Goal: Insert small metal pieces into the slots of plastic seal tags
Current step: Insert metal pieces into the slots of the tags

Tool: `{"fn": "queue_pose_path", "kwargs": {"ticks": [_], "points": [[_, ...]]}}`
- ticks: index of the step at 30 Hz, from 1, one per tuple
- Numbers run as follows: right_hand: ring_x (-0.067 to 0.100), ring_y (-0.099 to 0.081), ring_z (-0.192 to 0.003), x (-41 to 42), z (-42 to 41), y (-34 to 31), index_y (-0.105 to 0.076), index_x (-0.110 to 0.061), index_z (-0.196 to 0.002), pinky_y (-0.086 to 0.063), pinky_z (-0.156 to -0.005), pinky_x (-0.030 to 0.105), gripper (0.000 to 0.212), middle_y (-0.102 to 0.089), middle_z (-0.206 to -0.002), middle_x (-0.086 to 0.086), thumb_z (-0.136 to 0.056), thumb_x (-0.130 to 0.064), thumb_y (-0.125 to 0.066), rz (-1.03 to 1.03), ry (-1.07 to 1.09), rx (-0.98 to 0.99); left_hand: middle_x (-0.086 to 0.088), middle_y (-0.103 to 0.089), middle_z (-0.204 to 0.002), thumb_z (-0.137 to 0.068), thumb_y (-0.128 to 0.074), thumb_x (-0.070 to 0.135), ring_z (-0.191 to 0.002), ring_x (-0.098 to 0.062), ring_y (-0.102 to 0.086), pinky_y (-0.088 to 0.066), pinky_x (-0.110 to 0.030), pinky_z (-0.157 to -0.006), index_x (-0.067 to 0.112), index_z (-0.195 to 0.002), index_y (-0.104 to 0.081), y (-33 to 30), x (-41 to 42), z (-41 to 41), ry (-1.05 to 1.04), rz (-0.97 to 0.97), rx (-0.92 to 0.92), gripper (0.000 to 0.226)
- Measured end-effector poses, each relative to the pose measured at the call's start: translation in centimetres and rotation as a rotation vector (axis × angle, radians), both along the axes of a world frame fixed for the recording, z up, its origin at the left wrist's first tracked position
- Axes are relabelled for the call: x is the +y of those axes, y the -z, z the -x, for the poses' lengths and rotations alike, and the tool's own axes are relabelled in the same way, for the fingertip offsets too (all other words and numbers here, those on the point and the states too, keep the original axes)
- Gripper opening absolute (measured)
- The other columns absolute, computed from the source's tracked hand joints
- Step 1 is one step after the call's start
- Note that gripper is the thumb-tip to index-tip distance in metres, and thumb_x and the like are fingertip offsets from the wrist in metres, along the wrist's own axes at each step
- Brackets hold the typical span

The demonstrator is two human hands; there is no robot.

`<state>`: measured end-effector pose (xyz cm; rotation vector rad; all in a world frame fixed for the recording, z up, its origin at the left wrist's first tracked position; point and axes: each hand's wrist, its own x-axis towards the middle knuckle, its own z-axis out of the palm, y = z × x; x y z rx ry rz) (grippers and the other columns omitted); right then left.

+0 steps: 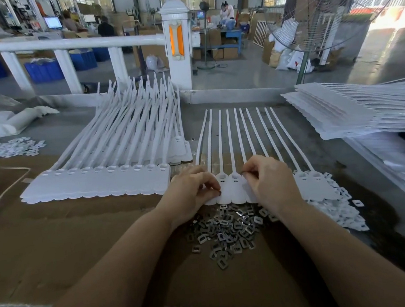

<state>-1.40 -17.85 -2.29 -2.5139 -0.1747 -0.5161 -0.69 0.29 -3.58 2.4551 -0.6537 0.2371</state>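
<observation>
At the centre of the frame a strip of white seal tags lay flat on the cardboard-covered table, its long tails fanning toward the top of the frame, and both hands worked over its heads. The left hand had its fingers curled, pinching something small and dark at the strip's left edge, probably a metal piece, though it was too small to tell. The right hand also had curled fingertips pinched at a tag head, its catch hidden. Just below the strip, between the wrists, sat the heap of metal pieces. The step in hand appeared to be seating pieces into the slots; the next move would call for pressing each home, then picking another from the heap.
</observation>
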Motion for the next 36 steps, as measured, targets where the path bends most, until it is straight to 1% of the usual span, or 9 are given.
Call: {"fn": "queue_pose_path", "kwargs": {"ticks": [7,11,13,18,21,25,29,33,36], "points": [[0.016,-0.06,-0.083,0.4,0.9,0.2,-0.067,-0.012,-0.092,-0.05,-0.077,0.032,0.009,-0.067,-0.089,0.001,-0.089,-0.014,-0.059,0.003,-0.01,-0.065,0.006,-0.056,-0.091,-0.083,-0.069,0.023,-0.091,-0.011,-0.049,-0.041,-0.025,-0.083,0.018,-0.092,-0.073,0.1,0.1,0.0,-0.008,0.008,-0.026,0.011],[0.017,-0.058,-0.079,0.2,1.5,0.5,-0.067,-0.01,-0.089,-0.048,-0.07,0.03,0.009,-0.067,-0.084,0.002,-0.088,-0.011,-0.059,0.021,0.005,-0.156,0.012,-0.055,-0.093,-0.083,-0.069,0.025,-0.092,-0.004,-0.049,-0.034,-0.003,-0.075,0.021,-0.094,-0.074,0.1,0.3,0.1,-0.019,0.058,0.01,0.013],[0.018,-0.059,-0.078,0.0,1.6,0.5,-0.068,-0.007,-0.087,-0.048,-0.068,0.029,0.008,-0.067,-0.083,0.003,-0.087,-0.009,-0.06,0.029,0.017,-0.212,0.015,-0.054,-0.092,-0.082,-0.07,0.024,-0.092,-0.001,-0.047,-0.031,0.0,-0.075,0.022,-0.095,-0.075,0.0,0.2,0.1,-0.024,0.056,0.022,0.014],[0.019,-0.061,-0.072,-0.4,2.3,0.7,-0.068,-0.005,-0.081,-0.05,-0.063,0.029,0.005,-0.067,-0.077,0.004,-0.082,-0.001,-0.066,0.011,0.01,-0.37,0.026,-0.049,-0.086,-0.08,-0.072,0.023,-0.086,0.012,-0.045,-0.03,-0.002,-0.075,0.023,-0.089,-0.075,0.1,0.2,0.0,-0.029,0.083,0.061,0.01],[0.019,-0.061,-0.072,-0.6,2.2,1.0,-0.068,-0.005,-0.08,-0.051,-0.063,0.03,0.006,-0.067,-0.076,0.004,-0.08,0.001,-0.067,-0.011,0.013,-0.405,0.024,-0.049,-0.086,-0.081,-0.072,0.023,-0.087,0.006,-0.044,-0.032,-0.01,-0.079,0.022,-0.089,-0.075,0.1,0.1,0.1,-0.037,0.058,0.039,0.01],[0.022,-0.061,-0.071,-0.9,2.0,1.3,-0.068,-0.004,-0.081,-0.052,-0.062,0.035,0.003,-0.067,-0.076,0.005,-0.082,-0.002,-0.066,-0.009,0.019,-0.381,0.025,-0.051,-0.085,-0.081,-0.071,0.022,-0.085,0.009,-0.046,-0.029,0.001,-0.078,0.022,-0.092,-0.075,-0.5,0.3,0.1,-0.001,0.024,0.053,0.012],[0.023,-0.061,-0.07,-0.9,2.0,1.4,-0.067,-0.004,-0.08,-0.052,-0.06,0.035,0.002,-0.066,-0.075,0.005,-0.082,-0.002,-0.066,-0.009,0.017,-0.383,0.022,-0.054,-0.089,-0.078,-0.074,0.022,-0.088,0.01,-0.048,-0.033,-0.005,-0.083,0.023,-0.094,-0.076,-1.2,0.8,-0.1,0.047,-0.025,0.118,0.016],[0.022,-0.061,-0.07,-1.0,2.0,1.5,-0.067,-0.004,-0.08,-0.051,-0.061,0.034,0.002,-0.066,-0.075,0.005,-0.082,-0.003,-0.066,-0.002,0.017,-0.374,0.014,-0.058,-0.09,-0.076,-0.076,0.019,-0.088,0.0,-0.053,-0.041,-0.014,-0.083,0.02,-0.086,-0.076,-1.5,0.7,0.1,0.021,0.0,0.157,0.01],[0.022,-0.061,-0.07,-1.0,2.1,1.5,-0.067,-0.005,-0.08,-0.05,-0.062,0.031,0.002,-0.066,-0.075,0.005,-0.081,-0.003,-0.067,0.003,0.013,-0.366,0.008,-0.06,-0.092,-0.077,-0.075,0.018,-0.086,-0.005,-0.056,-0.044,-0.014,-0.079,0.019,-0.085,-0.075,-1.7,0.6,0.1,0.011,-0.022,0.16,0.009]]}}
